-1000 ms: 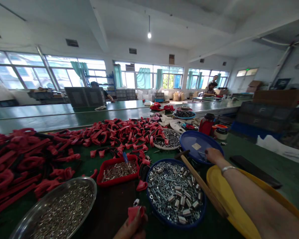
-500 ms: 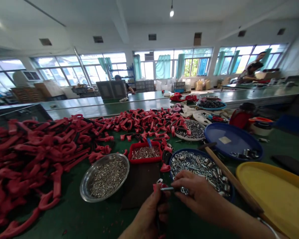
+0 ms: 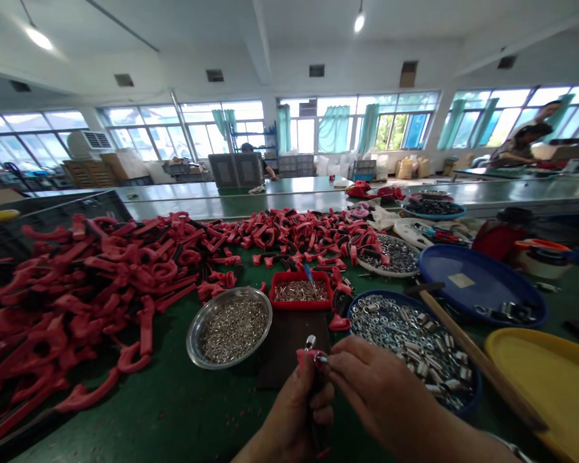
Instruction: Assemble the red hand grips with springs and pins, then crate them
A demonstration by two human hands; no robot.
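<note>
My left hand [image 3: 294, 408] is wrapped round a red and black plastic handle [image 3: 302, 354], its red end up and most of its length hidden in the fingers. A small shiny metal fitting [image 3: 310, 342] sticks up from that end. My right hand [image 3: 381, 389] is closed, its fingertips at a metal pin [image 3: 321, 360] against the side of the red end. Just beyond the right hand is a blue tray [image 3: 473, 392] of washers, springs and other metal parts. Past the left hand lies a dark mat [image 3: 289, 350].
A steel bowl [image 3: 193, 350] of small metal pieces and a red bin [image 3: 302, 306] of rivet-like pins stand ahead. Many red handles [image 3: 101, 289] are heaped left and behind. To the right are a hammer [image 3: 482, 357], a yellow tray [image 3: 550, 386] and a blue tray [image 3: 463, 257].
My right hand has moved in to the handle. The pin, whose length showed between the hands, now shows only its end by the red part. The view has swung left.
</note>
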